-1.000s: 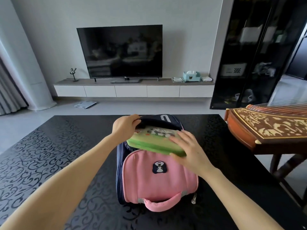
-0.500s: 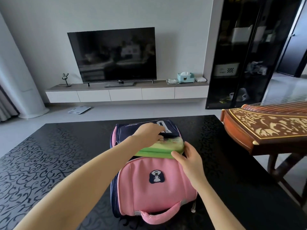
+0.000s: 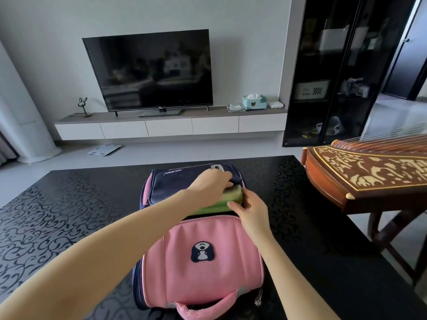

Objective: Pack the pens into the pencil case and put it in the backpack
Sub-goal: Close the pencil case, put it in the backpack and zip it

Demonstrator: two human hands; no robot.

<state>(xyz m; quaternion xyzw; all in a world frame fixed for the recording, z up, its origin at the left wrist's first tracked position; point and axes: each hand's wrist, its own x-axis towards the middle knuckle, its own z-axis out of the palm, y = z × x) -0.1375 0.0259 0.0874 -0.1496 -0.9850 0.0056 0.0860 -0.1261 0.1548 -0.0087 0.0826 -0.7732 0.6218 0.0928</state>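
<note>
A pink and navy backpack (image 3: pixel 203 257) lies flat on the black table (image 3: pixel 69 215), its handle toward me. The green pencil case (image 3: pixel 221 203) sits mostly inside the backpack's opening, only its near edge and right corner showing. My left hand (image 3: pixel 209 184) grips the navy flap over the case's far side. My right hand (image 3: pixel 250 210) rests against the case's right corner, fingers curled on its edge. No pens are visible.
A wooden zither (image 3: pixel 369 174) on a stand juts in at the right, close to the table corner. Beyond the table are a TV (image 3: pixel 150 70) on a low console, a bathroom scale (image 3: pixel 105 149) on the floor and a dark glass cabinet (image 3: pixel 335 70).
The pencil case has slid deeper into the backpack, with less of its printed top showing. My left hand moved right along the flap, and my right hand shifted to the case's corner.
</note>
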